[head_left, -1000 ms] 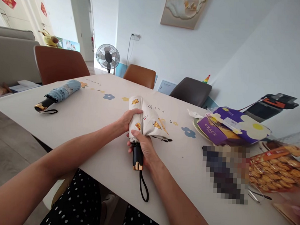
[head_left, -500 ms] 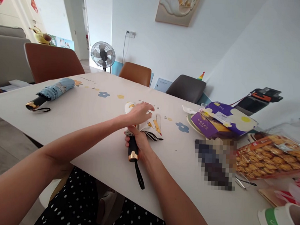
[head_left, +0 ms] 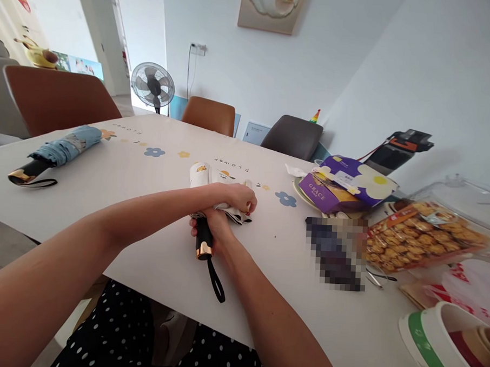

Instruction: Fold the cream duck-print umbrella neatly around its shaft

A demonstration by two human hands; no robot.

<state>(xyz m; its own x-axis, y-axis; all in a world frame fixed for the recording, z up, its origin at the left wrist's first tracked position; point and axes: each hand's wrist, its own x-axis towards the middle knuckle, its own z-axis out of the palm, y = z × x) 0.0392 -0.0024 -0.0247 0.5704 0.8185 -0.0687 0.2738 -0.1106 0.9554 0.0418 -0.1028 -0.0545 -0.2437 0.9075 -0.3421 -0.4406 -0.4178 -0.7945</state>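
Observation:
A folded white umbrella (head_left: pixel 199 175) with small yellow prints lies in front of me, its black handle (head_left: pixel 204 237) with a gold end pointing my way. My right hand (head_left: pixel 218 228) is wrapped around it just above the handle. Crossing over that wrist's far side, my left hand (head_left: pixel 242 198) has its fingers curled closed on the loose fabric at the right; its fingertips are partly hidden. From the handle's end a black wrist strap (head_left: pixel 216 282) hangs onto the table. At the left lies a rolled light blue umbrella (head_left: pixel 70 145), apart from both hands.
The white table (head_left: pixel 144 249) has printed flowers. On its right are a purple GRACE box (head_left: pixel 315 192), a black bottle (head_left: pixel 392 155), a clear tub of cookies (head_left: pixel 421 240), a pixelated patch and a white-and-green paper cup (head_left: pixel 420 342). Chairs and a fan (head_left: pixel 153 86) stand beyond.
My left hand has come down to the right and closed on the umbrella's loose fabric; its fingers were spread above it before. My right hand keeps its grip. The view has shifted right.

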